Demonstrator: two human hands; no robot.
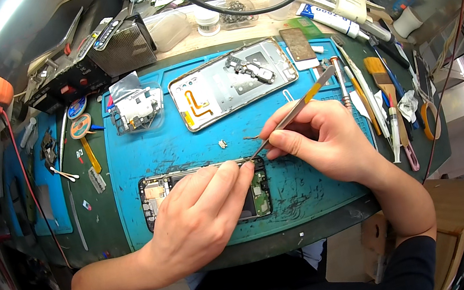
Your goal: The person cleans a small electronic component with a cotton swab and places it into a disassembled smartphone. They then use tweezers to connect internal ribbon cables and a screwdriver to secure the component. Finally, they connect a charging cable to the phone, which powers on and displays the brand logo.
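Note:
An opened phone (pixel 260 186), its inner parts bare and a green circuit board at its right end, lies on the blue work mat (pixel 314 186). My left hand (pixel 203 212) lies across the phone, fingers drawn together and fingertips pressing near its upper right corner. In my right hand (pixel 321 138) is a pair of metal tweezers (pixel 303 101), pinched between thumb and fingers. Their tip points down at that same corner, close to my left fingertips. A thin brown strip (pixel 251 137) sticks out beside my right fingers. Just above the phone lies a tiny metal piece (pixel 222 144).
Behind my hands lies a silver phone housing (pixel 223 94) with loose parts on it. A clear tray of small parts (pixel 137 109) sits to its left. Brushes (pixel 379 72), a syringe (pixel 394 129) and a screwdriver (pixel 342 85) line the right side. A black cable (pixel 258 11) arcs across the top.

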